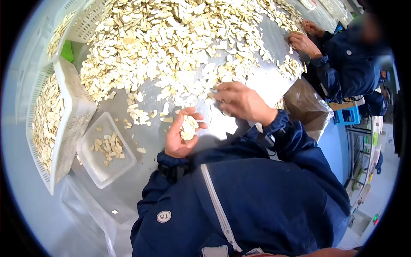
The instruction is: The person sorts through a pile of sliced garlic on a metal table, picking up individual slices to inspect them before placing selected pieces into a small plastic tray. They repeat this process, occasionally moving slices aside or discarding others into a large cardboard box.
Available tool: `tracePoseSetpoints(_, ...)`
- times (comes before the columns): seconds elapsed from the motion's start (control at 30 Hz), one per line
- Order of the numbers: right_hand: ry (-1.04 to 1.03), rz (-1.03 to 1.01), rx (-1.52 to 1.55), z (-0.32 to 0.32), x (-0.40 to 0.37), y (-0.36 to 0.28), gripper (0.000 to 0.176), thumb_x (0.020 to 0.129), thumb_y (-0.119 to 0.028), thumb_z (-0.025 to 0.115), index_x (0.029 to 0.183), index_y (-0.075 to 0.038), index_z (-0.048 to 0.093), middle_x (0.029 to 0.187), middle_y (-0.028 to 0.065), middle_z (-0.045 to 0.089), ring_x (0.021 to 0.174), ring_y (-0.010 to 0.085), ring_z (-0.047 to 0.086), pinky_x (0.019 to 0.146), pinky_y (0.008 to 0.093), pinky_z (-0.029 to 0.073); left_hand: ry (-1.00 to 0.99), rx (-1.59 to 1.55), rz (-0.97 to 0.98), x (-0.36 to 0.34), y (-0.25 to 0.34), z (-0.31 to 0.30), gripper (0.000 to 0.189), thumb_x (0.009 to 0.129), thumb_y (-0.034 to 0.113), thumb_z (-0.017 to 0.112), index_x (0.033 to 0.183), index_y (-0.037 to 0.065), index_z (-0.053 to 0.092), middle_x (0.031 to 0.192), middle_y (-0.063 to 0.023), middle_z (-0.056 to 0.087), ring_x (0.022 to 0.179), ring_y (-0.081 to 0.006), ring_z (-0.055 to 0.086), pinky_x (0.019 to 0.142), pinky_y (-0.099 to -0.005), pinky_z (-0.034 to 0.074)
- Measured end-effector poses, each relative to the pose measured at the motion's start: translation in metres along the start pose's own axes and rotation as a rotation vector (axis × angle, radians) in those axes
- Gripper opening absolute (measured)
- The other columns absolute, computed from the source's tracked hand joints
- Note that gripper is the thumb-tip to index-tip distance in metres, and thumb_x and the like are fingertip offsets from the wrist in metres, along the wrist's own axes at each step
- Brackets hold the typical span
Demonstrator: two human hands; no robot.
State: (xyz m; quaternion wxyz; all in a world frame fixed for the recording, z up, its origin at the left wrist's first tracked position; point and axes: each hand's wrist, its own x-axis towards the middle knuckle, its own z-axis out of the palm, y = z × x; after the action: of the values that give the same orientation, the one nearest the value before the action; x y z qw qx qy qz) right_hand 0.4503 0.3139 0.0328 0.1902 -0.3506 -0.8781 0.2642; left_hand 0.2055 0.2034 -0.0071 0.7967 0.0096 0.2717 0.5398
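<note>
Pale, flat slices (171, 38) lie in a broad heap across the metal table. My left hand (182, 135) is turned palm up near the heap's front edge, its fingers curled round several of these slices. To its right, my right hand (242, 100) reaches over the front of the heap with its palm down. The fingers of that hand are bent and blurred, and a small slice seems to be at their tips. A few loose slices are scattered on the metal left of my left hand.
A shallow clear tray (130, 156) with some slices stands at the left. Beside it are white perforated baskets (79, 107) filled with slices. A co-worker (351, 64) handles slices at the upper right. A clear plastic bag (306, 105) hangs at the table's right edge.
</note>
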Motion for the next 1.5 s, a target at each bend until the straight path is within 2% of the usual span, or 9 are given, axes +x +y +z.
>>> tracePoseSetpoints(0.07,-0.085,-0.053,-0.043,0.006,-0.001,0.004,0.028,0.087,-0.012,0.074,0.115,-0.013,0.075,0.123,0.0084,0.069,0.114,0.0309,0.064,0.099,0.0399,0.054,-0.04,-0.026,0.0,0.001,0.0,-0.005,0.031,0.113,0.032,0.04,0.122,0.007,0.055,0.102,-0.011,0.055,0.09,-0.0241,0.057,0.04,-0.0199,0.045)
tracePoseSetpoints(0.2,0.175,-0.01,-0.214,-0.002,0.003,0.035,0.025,0.082,0.0,0.065,0.1,-0.013,0.077,0.104,0.0068,0.075,0.096,0.0318,0.069,0.086,0.0403,0.056,-0.207,-0.082,-0.005,0.008,-0.006,-0.032,0.03,0.113,0.032,0.04,0.121,0.008,0.055,0.104,-0.0113,0.054,0.092,-0.0237,0.056,0.039,-0.0194,0.044)
tracePoseSetpoints(0.3,0.147,0.258,-0.245,-0.021,0.019,0.022,0.018,0.087,-0.004,0.067,0.101,-0.011,0.075,0.104,0.0106,0.073,0.101,0.0339,0.068,0.085,0.0409,0.056,-0.252,-0.057,-0.017,0.01,-0.005,-0.032,0.026,0.112,0.031,0.043,0.12,0.01,0.056,0.105,-0.009,0.056,0.095,-0.0239,0.056,0.042,-0.0201,0.041)
tracePoseSetpoints(0.47,0.352,0.16,-0.533,0.006,0.05,0.038,0.015,0.089,-0.02,0.071,0.101,-0.011,0.074,0.092,0.009,0.07,0.089,0.0316,0.065,0.079,0.0428,0.054,-0.245,-0.043,-0.014,0.008,-0.004,-0.032,0.025,0.112,0.03,0.044,0.119,0.01,0.056,0.106,-0.0087,0.056,0.095,-0.0229,0.056,0.042,-0.0197,0.04)
tracePoseSetpoints(0.8,0.238,0.132,-0.427,0.006,0.039,0.045,0.008,0.09,-0.018,0.068,0.096,-0.013,0.072,0.087,0.0075,0.069,0.087,0.0302,0.066,0.078,0.0404,0.055,-0.222,-0.032,-0.01,0.009,-0.004,-0.029,0.026,0.113,0.031,0.043,0.118,0.009,0.055,0.105,-0.0107,0.055,0.091,-0.021,0.056,0.04,-0.018,0.04)
tracePoseSetpoints(1.1,0.164,0.023,-0.353,0.002,0.033,0.03,0.027,0.092,-0.011,0.068,0.118,-0.015,0.075,0.097,0.0102,0.071,0.087,0.0329,0.068,0.078,0.0417,0.057,-0.216,-0.035,-0.002,0.008,-0.004,-0.028,0.026,0.113,0.03,0.042,0.117,0.009,0.056,0.104,-0.0104,0.055,0.09,-0.0215,0.057,0.039,-0.0182,0.041)
tracePoseSetpoints(1.2,0.182,0.028,-0.163,0.0,0.022,0.019,0.024,0.092,-0.015,0.068,0.115,-0.014,0.075,0.098,0.011,0.072,0.092,0.0328,0.068,0.08,0.0419,0.056,-0.199,-0.04,-0.011,0.007,-0.004,-0.028,0.026,0.113,0.03,0.042,0.117,0.008,0.056,0.103,-0.0107,0.055,0.089,-0.0215,0.058,0.038,-0.018,0.041)
tracePoseSetpoints(1.33,0.3,0.302,-0.31,-0.012,0.016,0.04,0.018,0.093,-0.021,0.07,0.107,-0.011,0.076,0.094,0.0114,0.073,0.09,0.0336,0.069,0.079,0.042,0.057,-0.209,-0.056,-0.018,0.008,-0.004,-0.027,0.027,0.113,0.03,0.041,0.117,0.008,0.056,0.103,-0.0113,0.055,0.089,-0.0213,0.058,0.038,-0.0179,0.041)
tracePoseSetpoints(1.5,0.217,0.177,-0.308,0.01,0.028,0.021,0.016,0.091,-0.023,0.071,0.101,-0.011,0.075,0.09,0.0087,0.073,0.087,0.0309,0.069,0.077,0.0407,0.057,-0.262,-0.038,-0.027,0.011,-0.004,-0.033,0.024,0.112,0.03,0.044,0.117,0.011,0.058,0.105,-0.0076,0.059,0.094,-0.0231,0.06,0.043,-0.0208,0.039)
